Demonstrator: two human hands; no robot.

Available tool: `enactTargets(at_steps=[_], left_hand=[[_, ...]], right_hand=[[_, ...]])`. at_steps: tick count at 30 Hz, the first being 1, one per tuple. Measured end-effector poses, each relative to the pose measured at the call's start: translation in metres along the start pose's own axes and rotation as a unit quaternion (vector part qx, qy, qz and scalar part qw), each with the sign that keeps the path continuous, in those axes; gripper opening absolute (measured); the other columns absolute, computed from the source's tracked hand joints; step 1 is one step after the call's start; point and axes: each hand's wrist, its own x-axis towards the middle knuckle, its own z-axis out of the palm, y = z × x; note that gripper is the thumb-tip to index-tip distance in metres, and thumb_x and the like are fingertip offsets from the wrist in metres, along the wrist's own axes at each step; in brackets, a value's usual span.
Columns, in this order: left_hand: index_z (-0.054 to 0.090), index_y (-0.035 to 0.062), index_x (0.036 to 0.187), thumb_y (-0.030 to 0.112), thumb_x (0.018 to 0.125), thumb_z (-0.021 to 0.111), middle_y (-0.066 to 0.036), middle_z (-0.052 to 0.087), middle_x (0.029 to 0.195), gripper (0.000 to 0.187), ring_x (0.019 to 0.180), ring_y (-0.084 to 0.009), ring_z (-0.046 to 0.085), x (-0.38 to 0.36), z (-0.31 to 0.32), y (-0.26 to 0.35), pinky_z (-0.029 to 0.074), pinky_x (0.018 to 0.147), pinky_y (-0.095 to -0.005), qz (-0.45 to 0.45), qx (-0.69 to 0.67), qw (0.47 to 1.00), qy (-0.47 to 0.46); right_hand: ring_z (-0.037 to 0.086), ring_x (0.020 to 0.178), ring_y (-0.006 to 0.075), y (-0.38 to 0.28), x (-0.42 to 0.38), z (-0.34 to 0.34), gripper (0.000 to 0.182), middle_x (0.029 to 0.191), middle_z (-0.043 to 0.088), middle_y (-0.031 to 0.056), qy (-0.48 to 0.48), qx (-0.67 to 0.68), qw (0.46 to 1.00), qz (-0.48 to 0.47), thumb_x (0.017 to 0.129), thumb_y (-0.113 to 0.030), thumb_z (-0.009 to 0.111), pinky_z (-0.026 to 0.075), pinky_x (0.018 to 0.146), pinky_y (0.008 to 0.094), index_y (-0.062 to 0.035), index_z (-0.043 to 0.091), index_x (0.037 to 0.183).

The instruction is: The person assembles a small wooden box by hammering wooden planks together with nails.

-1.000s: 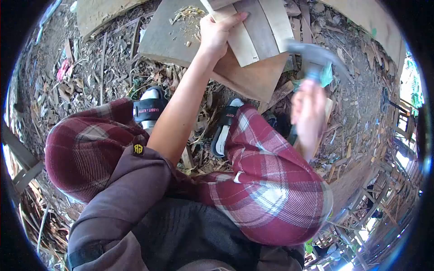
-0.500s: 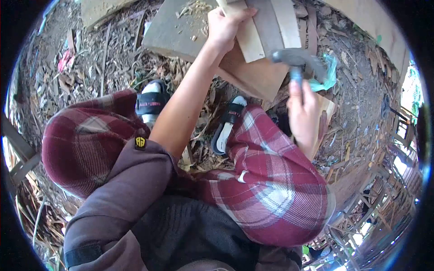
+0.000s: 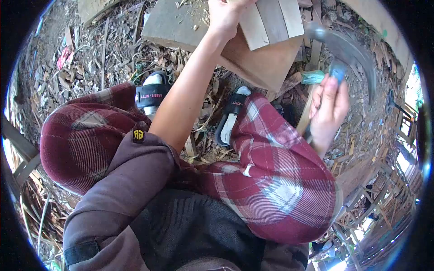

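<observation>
My right hand (image 3: 329,103) is closed round the blue handle of a hammer (image 3: 346,49), whose curved metal head is blurred by motion, to the right of the wooden pieces. At the top edge, my left hand (image 3: 226,16) is wrapped on a pale wooden slat (image 3: 254,30), its fingers partly cut off by the frame. More slats (image 3: 273,22) lie side by side against it, over a large wooden block (image 3: 174,27). Wood shavings are scattered on the block's top.
Leaves and wood scraps cover the ground (image 3: 86,54). A green plastic bag (image 3: 312,77) lies right of the block. My sandalled feet (image 3: 153,95) are below it. A board (image 3: 384,22) stands at the upper right.
My right hand and the hammer have swung right, away from the slats. My left hand and the slats have shifted slightly up in view.
</observation>
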Motion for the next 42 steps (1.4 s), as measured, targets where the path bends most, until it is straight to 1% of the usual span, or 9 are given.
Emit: enactTargets(at_steps=[5, 13, 17, 19, 23, 29, 33, 40, 42], left_hand=[[0.065, 0.0027, 0.087, 0.012, 0.077, 0.072, 0.000, 0.063, 0.081, 0.016, 0.070, -0.0107, 0.057, 0.001, 0.002, 0.002, 0.046, 0.063, -0.0281, -0.024, 0.052, 0.998, 0.025], [0.061, 0.0023, 0.095, 0.010, 0.079, 0.070, -0.002, 0.063, 0.079, 0.020, 0.070, -0.0164, 0.060, 0.008, 0.005, 0.003, 0.048, 0.063, -0.0300, -0.019, -0.046, 0.991, 0.124], [0.058, 0.0006, 0.110, 0.005, 0.078, 0.067, -0.012, 0.063, 0.098, 0.034, 0.083, -0.0241, 0.063, 0.016, -0.043, 0.010, 0.051, 0.072, -0.0357, -0.096, -0.238, 0.947, -0.193], [0.057, -0.0005, 0.113, -0.003, 0.077, 0.068, -0.009, 0.063, 0.103, 0.037, 0.089, -0.0185, 0.063, -0.018, 0.000, 0.002, 0.052, 0.079, -0.0346, -0.072, -0.093, 0.975, 0.190], [0.048, -0.0040, 0.121, 0.001, 0.076, 0.071, -0.012, 0.058, 0.113, 0.051, 0.104, -0.0243, 0.054, -0.054, 0.014, -0.007, 0.041, 0.093, -0.0368, 0.024, 0.026, 0.965, 0.261], [0.048, -0.0058, 0.118, 0.012, 0.077, 0.076, -0.015, 0.058, 0.108, 0.053, 0.096, -0.0251, 0.061, -0.089, 0.019, 0.024, 0.054, 0.081, -0.0366, -0.142, 0.061, 0.956, 0.250], [0.059, -0.0076, 0.099, 0.019, 0.078, 0.075, -0.012, 0.065, 0.083, 0.037, 0.060, -0.0202, 0.065, -0.106, -0.003, 0.032, 0.056, 0.056, -0.0296, -0.155, 0.118, 0.946, 0.260], [0.058, 0.0022, 0.079, 0.039, 0.087, 0.065, -0.002, 0.052, 0.061, 0.038, 0.045, -0.0098, 0.048, -0.131, -0.051, 0.042, 0.038, 0.042, -0.0258, -0.257, 0.398, 0.881, 0.025], [0.061, -0.0003, 0.088, 0.044, 0.086, 0.064, -0.008, 0.065, 0.075, 0.044, 0.056, -0.0130, 0.061, -0.114, -0.054, 0.077, 0.048, 0.052, -0.0244, -0.395, 0.565, 0.707, -0.161]], right_hand=[[0.042, 0.053, 0.0074, 0.089, 0.008, 0.038, 0.024, 0.062, 0.049, -0.0022, -0.019, -0.092, 0.995, -0.033, 0.097, -0.026, 0.049, 0.034, 0.047, 0.0244, -0.0033, 0.056, 0.092], [0.038, 0.045, 0.0051, 0.044, -0.001, -0.006, 0.027, 0.062, 0.043, 0.0003, 0.073, 0.240, 0.963, -0.095, 0.100, -0.031, 0.041, 0.030, 0.036, 0.0189, -0.0048, 0.046, 0.096], [0.040, 0.045, 0.0049, 0.034, -0.006, -0.015, 0.028, 0.059, 0.042, -0.0033, 0.008, 0.095, 0.992, 0.078, 0.099, -0.032, 0.045, 0.029, 0.036, 0.0188, -0.0061, 0.051, 0.094], [0.043, 0.045, 0.0089, 0.053, 0.002, -0.006, 0.031, 0.057, 0.047, -0.0012, -0.002, -0.053, 0.994, 0.099, 0.096, -0.034, 0.051, 0.034, 0.043, 0.0265, -0.0048, 0.055, 0.088], [0.048, 0.050, 0.0120, 0.085, 0.009, 0.009, 0.036, 0.055, 0.049, 0.0052, -0.030, -0.083, 0.989, 0.118, 0.095, -0.035, 0.052, 0.038, 0.049, 0.0295, -0.0012, 0.054, 0.083], [0.033, 0.037, 0.0022, 0.100, 0.014, -0.002, 0.034, 0.052, 0.038, -0.0056, -0.008, -0.041, 0.994, 0.099, 0.096, -0.040, 0.050, 0.023, 0.034, 0.0200, -0.0081, 0.052, 0.086], [0.036, 0.037, 0.0032, 0.096, 0.013, -0.005, 0.032, 0.052, 0.039, -0.0052, -0.023, -0.047, 0.994, 0.097, 0.096, -0.039, 0.050, 0.025, 0.033, 0.0205, -0.0085, 0.052, 0.085], [0.036, 0.043, 0.0039, 0.111, 0.008, 0.010, 0.034, 0.053, 0.040, -0.0043, -0.029, -0.043, 0.995, 0.083, 0.095, -0.037, 0.053, 0.025, 0.039, 0.0219, -0.0060, 0.052, 0.080], [0.037, 0.044, 0.0038, 0.115, 0.006, 0.005, 0.035, 0.053, 0.041, -0.0043, -0.017, -0.021, 0.994, 0.104, 0.095, -0.037, 0.054, 0.026, 0.040, 0.0220, -0.0060, 0.053, 0.079]])
